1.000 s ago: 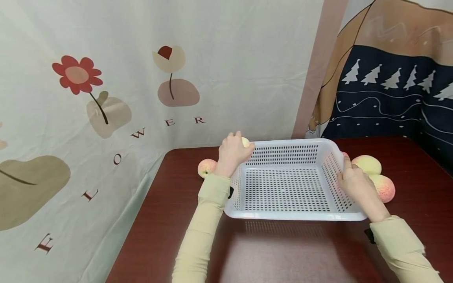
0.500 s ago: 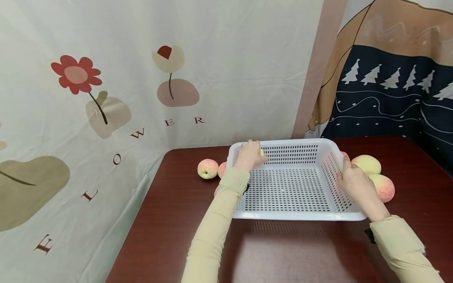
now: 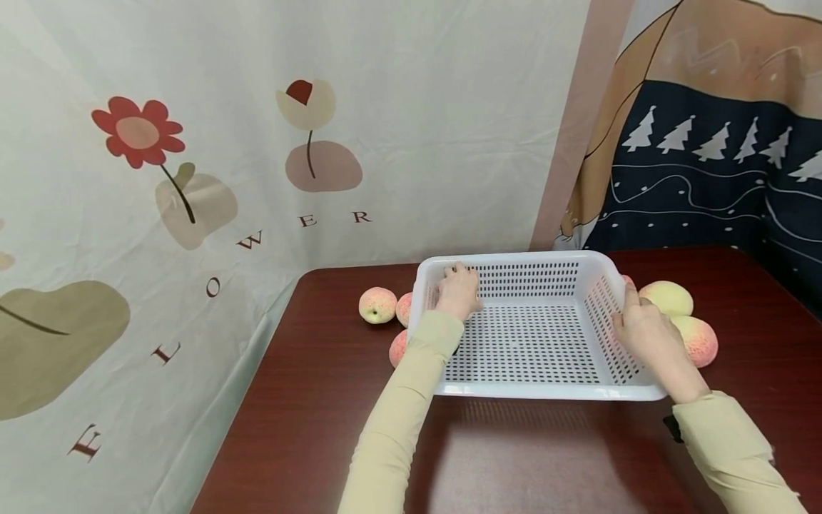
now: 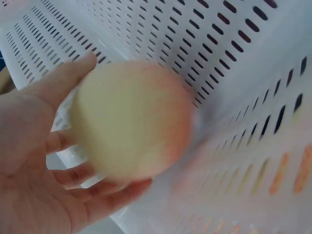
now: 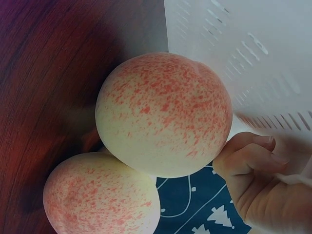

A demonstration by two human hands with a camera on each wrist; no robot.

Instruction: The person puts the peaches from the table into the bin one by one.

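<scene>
A white perforated plastic basket (image 3: 526, 391) stands on the table. Inside its left end, my left hand (image 3: 459, 291) holds a peach (image 4: 131, 119), pale yellow with a pink side. The left wrist view shows the thumb and fingers around the fruit, close to the basket wall; from the head view the hand hides it. At the opposite end, my right hand (image 3: 648, 335) grips the basket's right rim. Just outside that rim, a red-speckled peach (image 5: 165, 114) lies right by the right fingers (image 5: 248, 158).
On the left, peaches (image 3: 377, 305) lie outside the basket, two of them close to its wall. Another peach (image 3: 668, 298) sits behind the speckled one on the right. Beneath everything is a dark red-brown table (image 3: 308, 400), with a printed curtain (image 3: 417, 128) hanging behind.
The left hand has carried the peach rightward over the left rim and down into the basket, uncovering the peaches on the left. The right hand has stayed on the rim.
</scene>
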